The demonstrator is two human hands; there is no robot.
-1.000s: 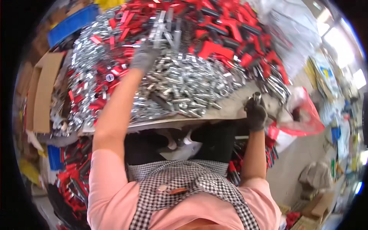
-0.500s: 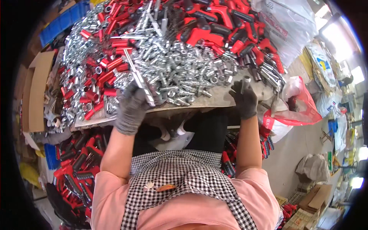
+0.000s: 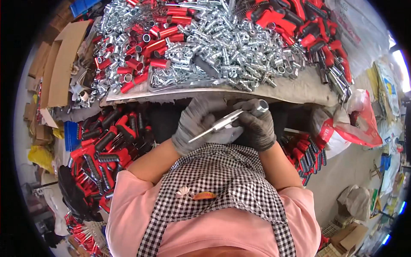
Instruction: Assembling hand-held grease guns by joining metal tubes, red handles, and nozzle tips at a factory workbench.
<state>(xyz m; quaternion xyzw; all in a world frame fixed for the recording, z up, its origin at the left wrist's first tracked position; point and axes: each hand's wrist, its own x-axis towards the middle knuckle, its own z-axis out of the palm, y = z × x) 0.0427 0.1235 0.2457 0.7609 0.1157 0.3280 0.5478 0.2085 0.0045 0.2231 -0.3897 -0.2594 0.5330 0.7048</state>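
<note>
Both my hands wear grey gloves and are close together in front of the bench edge, above my lap. My right hand (image 3: 257, 127) is closed, with a short silver metal tube (image 3: 262, 105) standing out at its top. Its thumb and fingertips also pinch one end of a slim stepped silver rod (image 3: 224, 122). That rod slants down to the left and narrows to a thin tip. Behind it, my left hand (image 3: 192, 124) is blurred and partly covered by the rod; whether its fingers grip it cannot be seen.
Loose silver fittings (image 3: 239, 51), red tubes (image 3: 155, 45) and red-and-black gun-shaped handles (image 3: 278, 21) heap the bench (image 3: 295, 88). More red-and-black handles (image 3: 102, 150) lie low at left. A cardboard box (image 3: 64, 64) stands left; a red-and-white plastic bag (image 3: 357, 122) hangs right.
Both hands have come together from apart over the bench edge. The rod, earlier in my left hand, now reaches my right fingers, its thin end pointing lower left. My view has shifted.
</note>
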